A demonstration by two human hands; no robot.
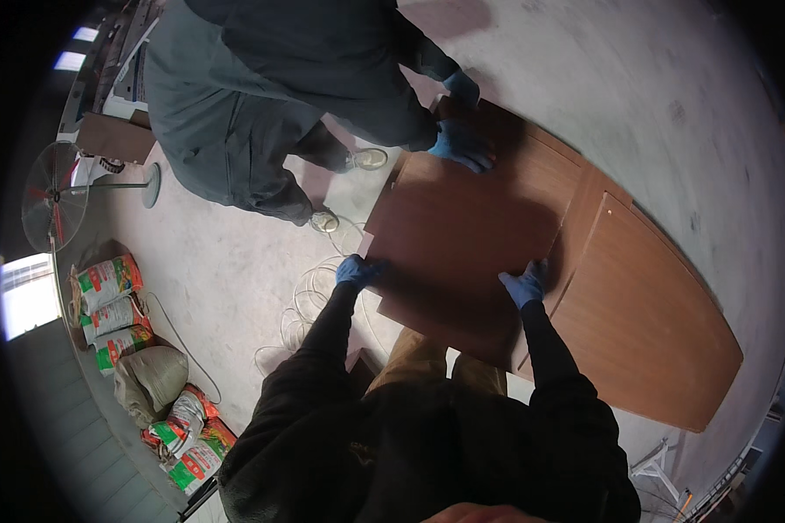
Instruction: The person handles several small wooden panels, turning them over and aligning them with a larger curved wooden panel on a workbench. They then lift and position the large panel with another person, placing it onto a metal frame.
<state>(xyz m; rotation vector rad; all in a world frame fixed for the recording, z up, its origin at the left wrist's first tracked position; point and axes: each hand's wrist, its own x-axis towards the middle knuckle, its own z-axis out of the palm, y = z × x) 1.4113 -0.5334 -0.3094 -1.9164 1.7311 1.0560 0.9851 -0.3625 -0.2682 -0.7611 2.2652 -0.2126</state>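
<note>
A brown wooden board [471, 218] lies on top of other brown boards, in front of me. My left hand [358, 272], in a blue glove, grips its left edge near the front corner. On the opposite side my right hand [525, 283], gloved the same, holds the right edge with the thumb over the top face. Its fingertips are partly hidden. Another person [279, 96] in dark clothes bends over the far end, one blue-gloved hand [462, 148] on the board and the other [464, 89] at the far corner.
A larger brown panel [645, 305] lies to the right. Looped pale hose or cable [301, 301] is on the floor left of the boards. Farther left stand a fan [57, 196] and several printed sacks [109, 283] along the wall. A white metal stand [658, 466] is at lower right.
</note>
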